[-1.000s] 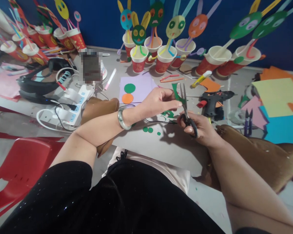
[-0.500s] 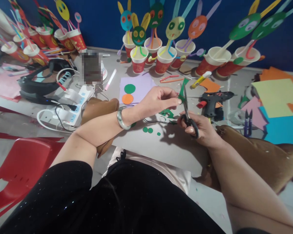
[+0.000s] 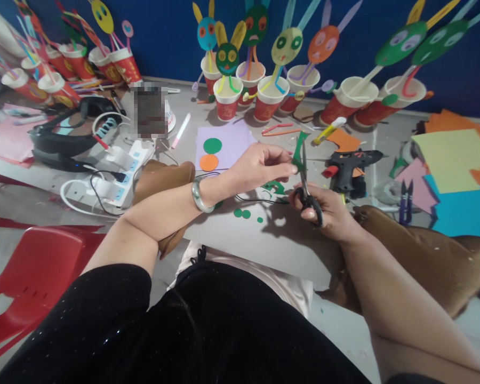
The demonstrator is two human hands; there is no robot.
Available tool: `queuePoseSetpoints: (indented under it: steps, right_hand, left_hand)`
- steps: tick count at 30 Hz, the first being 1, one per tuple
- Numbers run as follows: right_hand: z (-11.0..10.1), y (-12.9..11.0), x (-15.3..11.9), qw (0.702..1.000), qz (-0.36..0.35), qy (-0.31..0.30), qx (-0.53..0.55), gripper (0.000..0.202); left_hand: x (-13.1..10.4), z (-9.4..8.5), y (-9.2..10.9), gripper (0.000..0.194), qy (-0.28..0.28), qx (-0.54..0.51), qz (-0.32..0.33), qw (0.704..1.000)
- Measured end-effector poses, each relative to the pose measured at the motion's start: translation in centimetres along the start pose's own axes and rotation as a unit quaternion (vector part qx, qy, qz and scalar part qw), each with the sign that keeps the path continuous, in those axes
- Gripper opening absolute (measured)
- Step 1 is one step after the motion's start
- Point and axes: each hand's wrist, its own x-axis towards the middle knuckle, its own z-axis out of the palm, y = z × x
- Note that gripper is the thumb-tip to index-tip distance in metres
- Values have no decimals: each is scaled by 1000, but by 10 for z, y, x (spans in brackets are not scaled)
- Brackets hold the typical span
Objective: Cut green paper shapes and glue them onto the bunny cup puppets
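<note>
Between thumb and fingers, my left hand (image 3: 266,162) pinches a small strip of green paper (image 3: 300,146) above the table. My right hand (image 3: 326,210) grips black-handled scissors (image 3: 311,202), whose blades point up along the right edge of the strip. Below lie green paper scraps (image 3: 274,186) and several small green dots (image 3: 242,213). A lilac sheet (image 3: 228,133) behind my left wrist bears a green circle (image 3: 213,145) and an orange circle (image 3: 208,162).
Red paper cups (image 3: 270,98) with paper rabbit figures line the back. A black glue gun (image 3: 354,165), purple-handled snippers (image 3: 406,202) and coloured paper sheets (image 3: 450,160) lie right. At left are a power strip (image 3: 130,173), cables and a black headset (image 3: 60,141).
The scissors and my right hand have shifted very slightly left. The green strip has dipped a little at its top; my left hand stays nearly still.
</note>
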Motion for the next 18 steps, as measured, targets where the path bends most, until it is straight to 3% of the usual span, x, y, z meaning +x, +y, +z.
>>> queuePoseSetpoints:
  steps: [18]
  right_hand:
    - [-1,4,-3,1000,-2,6,30,75]
  left_hand:
    - [0,-1,3,46,11,-13,5,1000]
